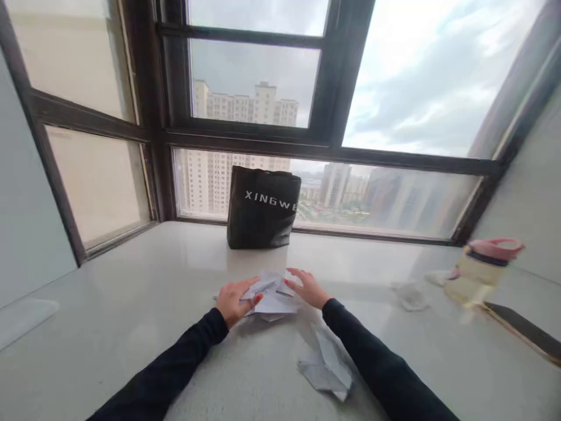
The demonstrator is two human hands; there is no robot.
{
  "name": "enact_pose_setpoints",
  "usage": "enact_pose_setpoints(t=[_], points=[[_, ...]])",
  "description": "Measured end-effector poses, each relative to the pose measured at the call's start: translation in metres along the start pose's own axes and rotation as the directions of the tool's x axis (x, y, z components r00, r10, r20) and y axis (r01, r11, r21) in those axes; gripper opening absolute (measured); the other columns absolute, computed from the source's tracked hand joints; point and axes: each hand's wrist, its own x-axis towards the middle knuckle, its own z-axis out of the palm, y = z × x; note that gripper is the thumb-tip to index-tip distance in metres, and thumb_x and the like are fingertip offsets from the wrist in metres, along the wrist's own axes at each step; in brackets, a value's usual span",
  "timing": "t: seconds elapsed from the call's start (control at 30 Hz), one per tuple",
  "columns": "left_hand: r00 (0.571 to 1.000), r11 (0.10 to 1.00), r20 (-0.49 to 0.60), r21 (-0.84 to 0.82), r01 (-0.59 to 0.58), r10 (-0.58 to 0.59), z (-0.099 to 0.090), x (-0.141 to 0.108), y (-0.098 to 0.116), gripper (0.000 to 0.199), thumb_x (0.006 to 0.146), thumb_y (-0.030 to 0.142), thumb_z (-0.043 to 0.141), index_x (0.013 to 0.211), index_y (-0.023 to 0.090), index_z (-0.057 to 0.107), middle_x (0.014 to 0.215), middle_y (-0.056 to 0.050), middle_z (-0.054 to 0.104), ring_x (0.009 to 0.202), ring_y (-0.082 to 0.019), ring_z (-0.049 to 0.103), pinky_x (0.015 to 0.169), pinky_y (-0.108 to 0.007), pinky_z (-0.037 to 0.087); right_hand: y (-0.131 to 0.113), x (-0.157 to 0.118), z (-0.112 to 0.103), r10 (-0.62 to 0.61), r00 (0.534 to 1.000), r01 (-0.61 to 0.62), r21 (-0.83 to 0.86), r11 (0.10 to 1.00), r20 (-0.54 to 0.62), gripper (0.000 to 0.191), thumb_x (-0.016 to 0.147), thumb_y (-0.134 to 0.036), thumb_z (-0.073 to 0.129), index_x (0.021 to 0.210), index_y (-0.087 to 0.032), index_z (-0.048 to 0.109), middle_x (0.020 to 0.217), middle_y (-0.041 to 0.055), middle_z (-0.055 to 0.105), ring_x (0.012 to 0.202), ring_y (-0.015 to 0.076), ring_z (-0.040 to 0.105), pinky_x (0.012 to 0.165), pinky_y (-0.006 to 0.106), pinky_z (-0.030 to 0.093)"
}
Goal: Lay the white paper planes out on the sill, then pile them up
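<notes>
A loose heap of white folded paper sheets [274, 301] lies on the white surface in front of me. My left hand [236, 299] rests against the heap's left side, fingers stretched over the paper and the red-nailed thumb apart from them. On the opposite side, my right hand [308, 287] touches the heap's upper right edge, with its thumb and fingers spread. Nearer to me, beside my right forearm, lies a second bunch of crumpled paper [326, 368]. Part of the left hand's contact with the sheets is hidden.
A black bag [263, 210] with white lettering stands behind the heap, by the window. To the right are a yellowish bottle with a pink lid [477, 275], a dark phone [523, 327] and a small pale crumpled item [409, 295]. A whitish object [26, 318] lies far left.
</notes>
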Motion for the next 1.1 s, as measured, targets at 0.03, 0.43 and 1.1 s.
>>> enact_pose_setpoints(t=[0.03, 0.43, 1.1], points=[[1.000, 1.000, 0.001, -0.022, -0.012, 0.012, -0.001, 0.001, 0.001, 0.060, 0.079, 0.059, 0.023, 0.117, 0.020, 0.047, 0.118, -0.006, 0.050, 0.108, -0.024, 0.043, 0.092, -0.041, 0.029, -0.003, -0.001, 0.005, -0.014, 1.000, 0.014, 0.015, 1.000, 0.013, 0.045, 0.080, -0.039, 0.039, 0.119, -0.018, 0.042, 0.116, 0.0109, 0.051, 0.108, 0.0247, 0.042, 0.093, 0.044, 0.026], [0.973, 0.966, 0.216, 0.257, 0.026, -0.083, 0.000, -0.003, 0.019, 0.078, 0.064, 0.070, 0.039, 0.130, 0.030, 0.023, 0.136, -0.004, 0.024, 0.122, -0.033, 0.016, 0.091, -0.062, 0.006, -0.049, -0.022, -0.058, 0.107, 0.983, -0.056, -0.310, 0.949, 0.150, 0.043, 0.071, -0.043, 0.052, 0.100, -0.011, 0.055, 0.096, 0.0162, 0.058, 0.090, 0.0277, 0.053, 0.078, 0.041, 0.039], [0.991, 0.992, 0.109, 0.086, -0.087, 0.077, 0.013, 0.002, 0.002, 0.081, 0.062, 0.043, 0.057, 0.130, 0.016, 0.023, 0.134, -0.011, 0.026, 0.121, -0.027, 0.025, 0.098, -0.043, 0.021, -0.060, -0.038, -0.028, -0.036, 0.988, -0.066, 0.627, 0.776, 0.149, 0.037, 0.065, -0.041, 0.057, 0.092, -0.019, 0.042, 0.060, -0.0071, 0.043, 0.049, 0.0078, 0.046, 0.043, 0.020, 0.040]])
